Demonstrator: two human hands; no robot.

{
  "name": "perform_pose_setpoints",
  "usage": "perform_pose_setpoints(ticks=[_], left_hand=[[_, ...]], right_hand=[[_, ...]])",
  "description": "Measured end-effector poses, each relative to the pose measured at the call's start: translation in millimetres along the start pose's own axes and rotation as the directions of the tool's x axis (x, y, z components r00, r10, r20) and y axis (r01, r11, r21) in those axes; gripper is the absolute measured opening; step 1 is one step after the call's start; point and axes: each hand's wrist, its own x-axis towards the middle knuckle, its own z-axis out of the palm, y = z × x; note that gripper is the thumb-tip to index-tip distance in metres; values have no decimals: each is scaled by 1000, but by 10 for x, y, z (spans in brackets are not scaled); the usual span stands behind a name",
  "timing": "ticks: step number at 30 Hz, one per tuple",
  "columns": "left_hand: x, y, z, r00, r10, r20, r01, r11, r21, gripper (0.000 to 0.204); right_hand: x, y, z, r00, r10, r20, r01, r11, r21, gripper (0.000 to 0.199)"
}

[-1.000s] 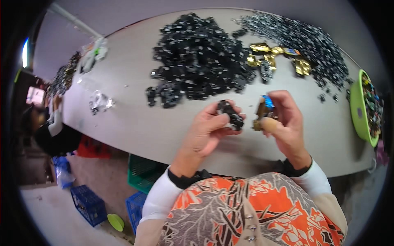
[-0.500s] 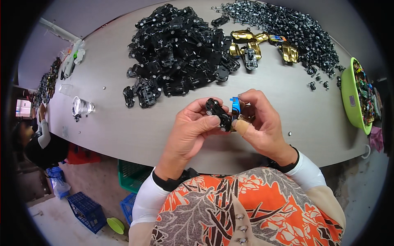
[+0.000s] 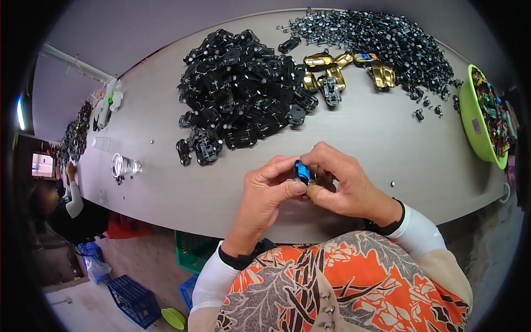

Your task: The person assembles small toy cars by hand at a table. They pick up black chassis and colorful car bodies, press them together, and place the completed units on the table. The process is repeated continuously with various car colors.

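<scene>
Both my hands meet over the near middle of the table around one small toy car (image 3: 302, 171), with a blue body part and a black chassis pressed together. My left hand (image 3: 264, 193) grips the car from the left, thumb against its near end. From the other side, the thumb and fingers of my right hand (image 3: 347, 185) pinch the car; the thumb has a tan wrap. My fingers hide much of the car. Beyond my hands rises a heap of black toy car chassis (image 3: 235, 88). Several gold car bodies (image 3: 383, 75) lie to its right.
Wheel-and-axle parts (image 3: 368, 39) are heaped at the back right. A green basin (image 3: 473, 110) of colourful pieces stands at the right edge. On the left is a clear cup (image 3: 125, 166). Another person (image 3: 74, 205) sits far left; a blue crate (image 3: 131, 301) is on the floor.
The blue body part in my right hand and the black chassis in my left hand were apart; now they are together. My hands have shifted slightly lower in the picture.
</scene>
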Motion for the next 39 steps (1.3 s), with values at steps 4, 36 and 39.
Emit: perform_pose_setpoints(ticks=[4,36,39], left_hand=[[-11,-2,-1,999,-43,21,43,999,9,33],[-21,-310,-25,917,302,259,-396,757,519,25],[-123,-338,-56,960,193,204,-272,821,502,25]], right_hand=[[7,22,-71,997,-2,73,-3,998,64,27],[-101,199,1,998,-54,-34,52,995,-81,15],[-127,97,34,998,-32,45,37,992,-117,13]])
